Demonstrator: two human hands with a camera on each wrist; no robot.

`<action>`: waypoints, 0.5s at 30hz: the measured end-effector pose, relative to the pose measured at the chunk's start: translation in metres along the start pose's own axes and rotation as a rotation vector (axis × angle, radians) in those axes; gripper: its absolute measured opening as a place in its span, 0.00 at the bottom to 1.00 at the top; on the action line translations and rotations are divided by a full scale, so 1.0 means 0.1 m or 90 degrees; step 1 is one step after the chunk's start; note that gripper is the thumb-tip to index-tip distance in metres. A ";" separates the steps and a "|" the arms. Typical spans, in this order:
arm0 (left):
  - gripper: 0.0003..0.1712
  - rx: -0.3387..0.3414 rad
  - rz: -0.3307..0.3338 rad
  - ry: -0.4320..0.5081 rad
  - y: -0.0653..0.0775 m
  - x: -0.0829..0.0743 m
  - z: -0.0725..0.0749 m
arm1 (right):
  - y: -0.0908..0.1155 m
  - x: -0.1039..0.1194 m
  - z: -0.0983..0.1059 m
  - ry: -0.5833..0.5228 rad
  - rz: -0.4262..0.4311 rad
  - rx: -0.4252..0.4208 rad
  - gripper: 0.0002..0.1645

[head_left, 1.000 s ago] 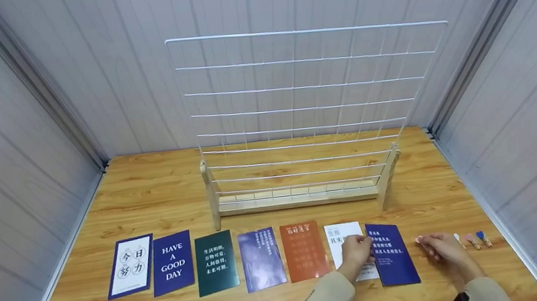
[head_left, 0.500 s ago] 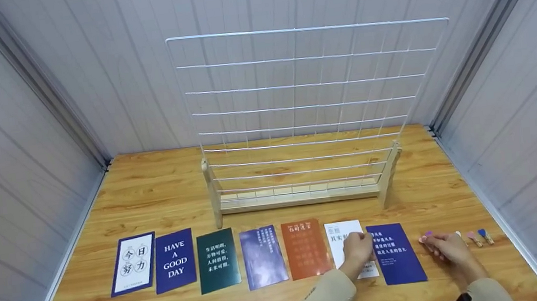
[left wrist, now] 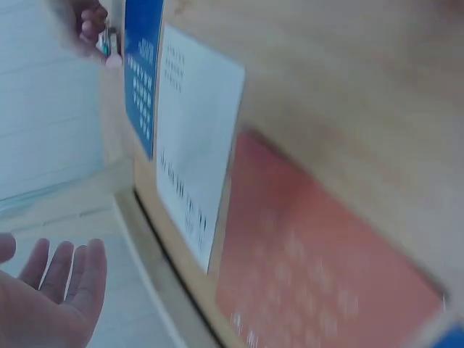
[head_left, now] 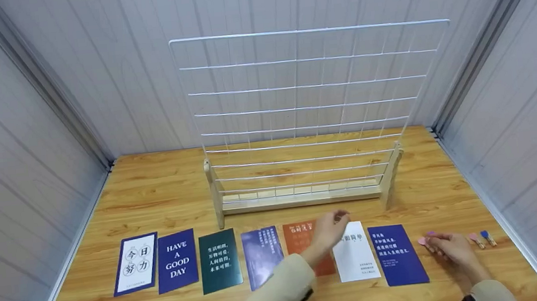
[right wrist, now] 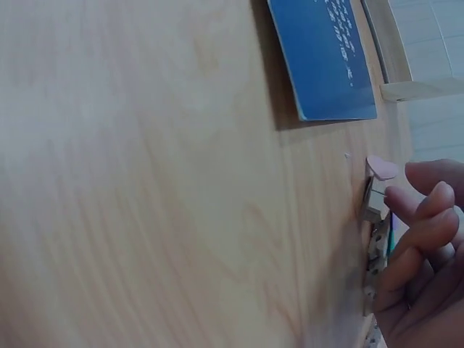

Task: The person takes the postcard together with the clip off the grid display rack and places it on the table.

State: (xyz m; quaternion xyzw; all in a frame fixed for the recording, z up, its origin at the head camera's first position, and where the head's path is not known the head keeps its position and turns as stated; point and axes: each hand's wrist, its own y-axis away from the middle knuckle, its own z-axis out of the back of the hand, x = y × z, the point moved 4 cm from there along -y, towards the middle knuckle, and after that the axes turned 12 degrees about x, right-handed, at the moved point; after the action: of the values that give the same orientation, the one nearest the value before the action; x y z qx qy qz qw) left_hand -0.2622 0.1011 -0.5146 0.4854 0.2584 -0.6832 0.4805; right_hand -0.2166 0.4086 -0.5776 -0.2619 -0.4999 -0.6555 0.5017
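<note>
In the head view my left hand (head_left: 326, 233) is above the orange card (head_left: 295, 241) and the upper left of the white card (head_left: 354, 256). Its fingers are loosely bent with nothing held, as the left wrist view also shows. A dark blue card (head_left: 399, 256) with white writing lies flat to the right of the white one. Farther right, my right hand (head_left: 451, 249) is low over several small wooden clips with heart tops. A pink-heart clip (right wrist: 377, 177) stands beside its fingertips, which reach toward it without a visible pinch; contact is hard to tell.
Farther left in the row lie purple (head_left: 263, 258), green (head_left: 219, 265), blue lettered (head_left: 176, 260) and blue-bordered white (head_left: 136, 259) cards. Behind them stands a white wire grid (head_left: 311, 86) in a wooden base (head_left: 298, 199). Panel walls enclose the table (head_left: 153, 197).
My left hand has left the two right-hand cards and moved up and left over the orange card. Beforehand, the dark blue card shifted slightly right. My right hand has edged slightly rightward.
</note>
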 end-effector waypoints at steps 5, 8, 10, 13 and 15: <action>0.15 0.025 -0.098 -0.187 0.13 0.01 0.39 | 0.08 0.14 0.08 0.101 0.021 -0.036 0.28; 0.17 0.009 -0.175 -0.297 0.21 0.03 0.63 | 0.10 0.19 0.18 0.084 0.066 -0.059 0.29; 0.18 -0.006 -0.202 -0.344 0.28 0.04 0.80 | 0.07 0.16 0.28 0.089 0.107 -0.098 0.29; 0.22 -0.039 -0.219 -0.424 0.39 0.05 1.06 | 0.06 0.16 0.44 0.162 0.176 -0.193 0.24; 0.22 -0.069 -0.228 -0.459 0.47 0.07 1.23 | 0.13 0.27 0.49 0.221 0.221 -0.258 0.20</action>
State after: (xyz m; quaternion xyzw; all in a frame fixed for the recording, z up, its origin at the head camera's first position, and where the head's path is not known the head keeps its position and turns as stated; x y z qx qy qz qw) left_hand -0.2712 -0.0219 -0.4673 0.1361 0.1898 -0.8678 0.4386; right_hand -0.2218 0.4434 -0.5319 -0.3219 -0.2139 -0.6815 0.6214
